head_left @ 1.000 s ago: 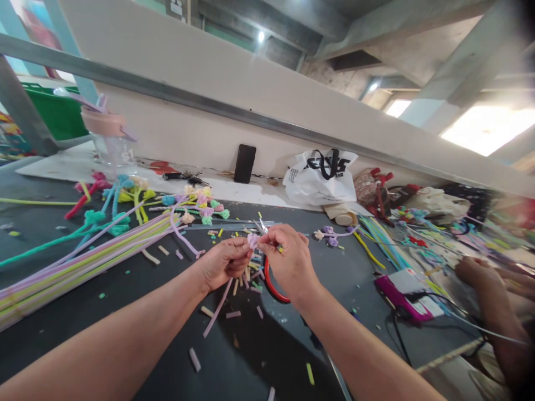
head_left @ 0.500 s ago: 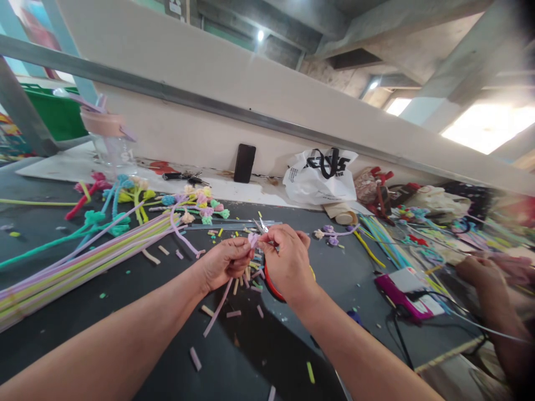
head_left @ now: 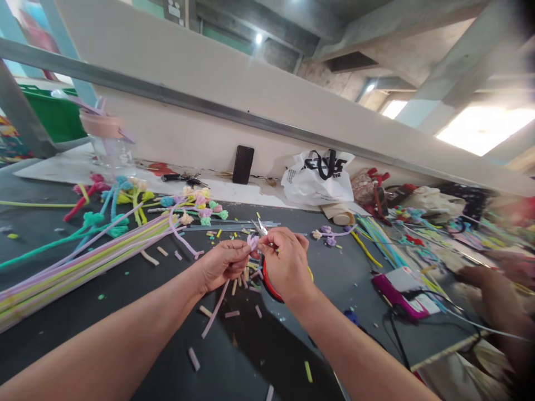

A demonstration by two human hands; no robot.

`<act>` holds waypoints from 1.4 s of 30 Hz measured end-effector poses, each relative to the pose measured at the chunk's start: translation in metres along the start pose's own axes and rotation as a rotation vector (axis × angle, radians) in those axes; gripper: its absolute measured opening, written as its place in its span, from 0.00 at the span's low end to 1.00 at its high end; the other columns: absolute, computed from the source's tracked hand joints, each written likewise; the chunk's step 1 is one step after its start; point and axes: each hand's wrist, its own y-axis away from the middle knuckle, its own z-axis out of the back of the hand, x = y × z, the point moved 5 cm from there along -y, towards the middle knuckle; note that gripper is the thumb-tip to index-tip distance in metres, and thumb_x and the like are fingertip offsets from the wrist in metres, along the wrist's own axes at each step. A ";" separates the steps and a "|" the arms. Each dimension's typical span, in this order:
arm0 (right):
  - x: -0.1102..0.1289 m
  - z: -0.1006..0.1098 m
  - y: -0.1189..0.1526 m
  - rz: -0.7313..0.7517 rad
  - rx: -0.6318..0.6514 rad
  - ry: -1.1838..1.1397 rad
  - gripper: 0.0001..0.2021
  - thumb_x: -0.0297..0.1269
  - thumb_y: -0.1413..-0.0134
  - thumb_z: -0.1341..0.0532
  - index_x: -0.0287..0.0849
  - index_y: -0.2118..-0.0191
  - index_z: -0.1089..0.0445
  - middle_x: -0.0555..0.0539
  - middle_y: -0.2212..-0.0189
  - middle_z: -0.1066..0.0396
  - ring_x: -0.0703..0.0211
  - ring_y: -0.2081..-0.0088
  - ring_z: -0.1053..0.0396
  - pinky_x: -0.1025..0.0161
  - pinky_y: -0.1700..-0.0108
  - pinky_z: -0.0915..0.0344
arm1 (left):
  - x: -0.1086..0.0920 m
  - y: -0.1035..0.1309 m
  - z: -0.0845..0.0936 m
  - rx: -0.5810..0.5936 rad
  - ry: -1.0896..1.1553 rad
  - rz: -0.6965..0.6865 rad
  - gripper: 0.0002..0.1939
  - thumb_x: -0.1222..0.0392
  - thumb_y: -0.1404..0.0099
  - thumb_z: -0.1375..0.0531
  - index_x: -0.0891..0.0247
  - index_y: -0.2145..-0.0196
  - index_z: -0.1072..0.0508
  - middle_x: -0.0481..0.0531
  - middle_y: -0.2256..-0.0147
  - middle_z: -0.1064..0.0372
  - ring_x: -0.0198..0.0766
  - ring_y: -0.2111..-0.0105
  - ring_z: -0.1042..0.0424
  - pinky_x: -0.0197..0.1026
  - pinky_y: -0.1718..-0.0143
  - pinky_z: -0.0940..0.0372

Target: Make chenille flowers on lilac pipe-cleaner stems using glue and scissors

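Observation:
My left hand (head_left: 225, 260) is closed, its fingertips pinching a small pale purple loop of pipe cleaner (head_left: 252, 241). A straight pipe-cleaner stem (head_left: 216, 312) slants down below that hand. My right hand (head_left: 288, 262) is closed around scissors (head_left: 261, 227), whose slightly parted blades point up and away. Its thumb and fingertip meet at the purple loop, close against the left fingertips. A red curved rim (head_left: 271, 287) shows under the right hand, with a bit of yellow; I cannot tell whether it belongs to the scissors.
Long pipe cleaners (head_left: 83, 256) and finished-looking fuzzy flowers (head_left: 204, 203) lie left. Short offcuts (head_left: 194, 359) are scattered about. Behind stand a phone (head_left: 243, 164), a white bag (head_left: 320, 178) and a bottle (head_left: 106, 139). At right are a magenta-and-white box (head_left: 407, 292) with cables and another person's hands (head_left: 485, 281).
Both my hands stay together at the purple loop, with only slight finger movement. The view has shifted a little. The other person's hands at right have moved.

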 end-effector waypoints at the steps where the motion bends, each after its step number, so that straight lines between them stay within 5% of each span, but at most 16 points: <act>1: 0.000 0.001 0.000 -0.002 -0.003 0.002 0.06 0.26 0.53 0.39 0.42 0.76 0.34 0.52 0.72 0.29 0.61 0.63 0.33 0.60 0.55 0.53 | 0.000 0.001 0.000 -0.001 0.008 0.000 0.10 0.57 0.43 0.41 0.69 0.73 0.31 0.39 0.87 0.55 0.23 0.86 0.59 0.30 0.85 0.63; 9: 0.010 0.012 -0.004 -0.023 0.006 -0.109 0.04 0.30 0.52 0.40 0.43 0.75 0.32 0.50 0.69 0.29 0.59 0.63 0.33 0.58 0.55 0.50 | -0.003 0.004 -0.003 0.027 0.107 0.014 0.09 0.60 0.44 0.40 0.67 0.76 0.34 0.38 0.87 0.57 0.22 0.87 0.60 0.29 0.84 0.61; 15: 0.002 0.029 0.003 -0.183 -0.032 -0.416 0.11 0.33 0.49 0.45 0.44 0.58 0.36 0.46 0.60 0.33 0.61 0.67 0.37 0.60 0.59 0.41 | -0.004 0.004 -0.002 0.074 0.167 0.007 0.10 0.58 0.45 0.39 0.67 0.75 0.35 0.38 0.87 0.57 0.23 0.87 0.59 0.29 0.85 0.61; 21: -0.009 -0.005 0.025 -0.566 0.122 -0.915 0.14 0.33 0.56 0.40 0.43 0.59 0.35 0.49 0.65 0.33 0.62 0.65 0.36 0.64 0.61 0.39 | -0.002 0.006 -0.005 0.104 0.155 0.012 0.10 0.58 0.44 0.40 0.67 0.76 0.35 0.39 0.87 0.57 0.24 0.86 0.58 0.30 0.84 0.60; 27: 0.003 -0.022 0.030 -0.713 0.222 -1.270 0.15 0.34 0.62 0.34 0.41 0.63 0.32 0.48 0.65 0.30 0.61 0.63 0.33 0.63 0.57 0.39 | 0.002 0.005 -0.005 0.131 0.136 -0.002 0.11 0.56 0.47 0.38 0.66 0.74 0.35 0.39 0.86 0.55 0.24 0.86 0.58 0.31 0.83 0.61; 42: 0.004 -0.024 0.037 -0.854 0.252 -1.376 0.14 0.31 0.68 0.32 0.40 0.69 0.33 0.54 0.76 0.32 0.67 0.74 0.36 0.68 0.70 0.43 | 0.003 0.007 -0.007 0.178 0.038 0.002 0.11 0.56 0.46 0.38 0.66 0.71 0.32 0.40 0.83 0.57 0.25 0.83 0.59 0.32 0.81 0.62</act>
